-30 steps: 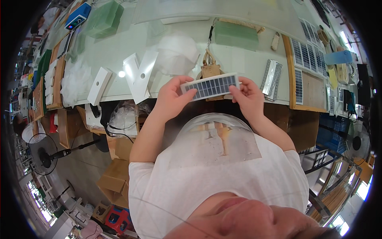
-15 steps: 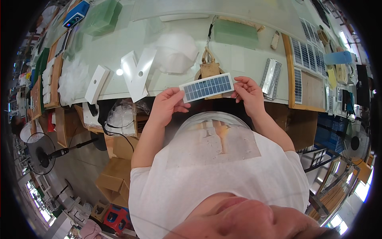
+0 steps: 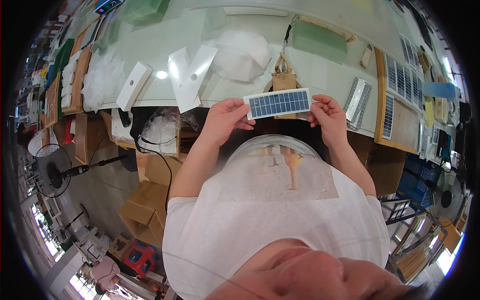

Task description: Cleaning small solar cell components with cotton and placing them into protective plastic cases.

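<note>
Currently you are holding the small blue solar panel [image 3: 278, 103] level above the near edge of the workbench [image 3: 240, 60], cell face turned up toward you, presumably so the grid can be checked. Your left hand [image 3: 226, 119] is pinching its left end and your right hand [image 3: 327, 116] its right end, fingers clamped on the edges only, keeping the face uncovered. White strips [image 3: 192, 76] are lying just beyond, and a stack of panels [image 3: 358, 101] beside your right hand.
</note>
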Available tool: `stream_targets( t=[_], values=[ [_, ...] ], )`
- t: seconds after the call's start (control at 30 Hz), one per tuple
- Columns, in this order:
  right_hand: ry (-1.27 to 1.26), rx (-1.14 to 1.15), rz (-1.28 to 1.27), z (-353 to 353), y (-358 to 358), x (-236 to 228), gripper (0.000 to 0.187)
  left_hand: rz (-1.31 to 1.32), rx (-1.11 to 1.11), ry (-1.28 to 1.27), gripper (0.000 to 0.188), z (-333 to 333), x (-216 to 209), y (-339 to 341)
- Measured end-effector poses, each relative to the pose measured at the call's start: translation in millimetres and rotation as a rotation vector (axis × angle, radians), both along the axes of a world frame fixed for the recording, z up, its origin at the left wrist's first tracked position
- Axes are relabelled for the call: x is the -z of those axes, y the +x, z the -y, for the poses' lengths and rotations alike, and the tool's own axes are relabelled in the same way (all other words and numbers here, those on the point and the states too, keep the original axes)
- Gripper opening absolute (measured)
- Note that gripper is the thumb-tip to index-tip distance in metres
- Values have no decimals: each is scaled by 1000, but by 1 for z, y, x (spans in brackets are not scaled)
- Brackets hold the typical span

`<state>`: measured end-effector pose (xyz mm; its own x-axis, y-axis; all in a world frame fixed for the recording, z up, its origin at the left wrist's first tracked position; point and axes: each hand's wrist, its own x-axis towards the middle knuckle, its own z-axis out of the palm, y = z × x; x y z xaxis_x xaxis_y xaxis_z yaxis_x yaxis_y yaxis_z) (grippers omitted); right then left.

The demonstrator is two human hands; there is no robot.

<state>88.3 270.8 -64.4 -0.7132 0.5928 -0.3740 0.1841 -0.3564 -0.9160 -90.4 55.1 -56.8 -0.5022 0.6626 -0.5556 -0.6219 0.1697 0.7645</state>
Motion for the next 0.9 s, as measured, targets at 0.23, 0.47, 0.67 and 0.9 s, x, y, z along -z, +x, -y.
stream_targets(
  t=[0.23,0.47,0.67,0.9],
  values=[
    [31,-1,61,-15,-5,-9,28,-110,49,-72,21,-16,-9,-4],
    [-298,-163,8,-33,19,-19,20,-291,133,-117,13,-17,-20,18],
    [-179,31,-48,-73,96,-43,13,-297,244,105,15,-45,-41,39],
    [141,553,-122,-131,191,-32,20,-420,215,134,17,-37,-33,33]
  ],
)
